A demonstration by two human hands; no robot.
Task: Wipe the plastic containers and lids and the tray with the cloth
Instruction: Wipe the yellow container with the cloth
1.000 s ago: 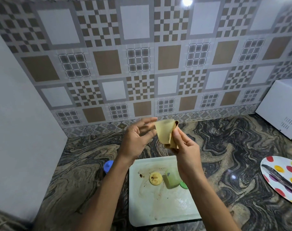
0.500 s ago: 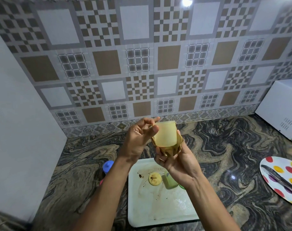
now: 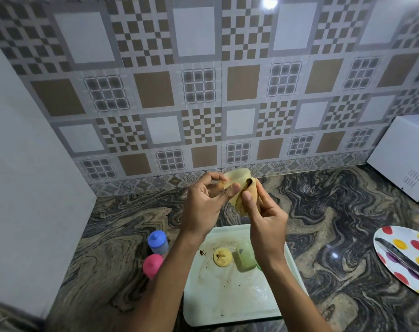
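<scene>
A small pale yellow plastic container (image 3: pixel 237 179) is held up above the counter, pinched by my left hand (image 3: pixel 203 204). My right hand (image 3: pixel 263 216) presses a tan cloth (image 3: pixel 243 202) against the container's side and bottom. Below them a white tray (image 3: pixel 239 300) lies on the counter, smeared with brown stains. On the tray sit a yellow lid (image 3: pixel 221 257) and a pale green container (image 3: pixel 245 258) on its side; a green lid is mostly hidden behind my right wrist.
Left of the tray stand a blue-lidded container (image 3: pixel 157 242) and a pink-lidded one (image 3: pixel 152 265). A polka-dot plate (image 3: pixel 405 257) with a dark utensil lies at the right. A white appliance (image 3: pixel 405 159) sits at the back right; a white wall panel flanks the left.
The container has turned in my hands and my right hand has shifted the cloth from under it to its right side. The view has tilted, showing the pink-lidded container.
</scene>
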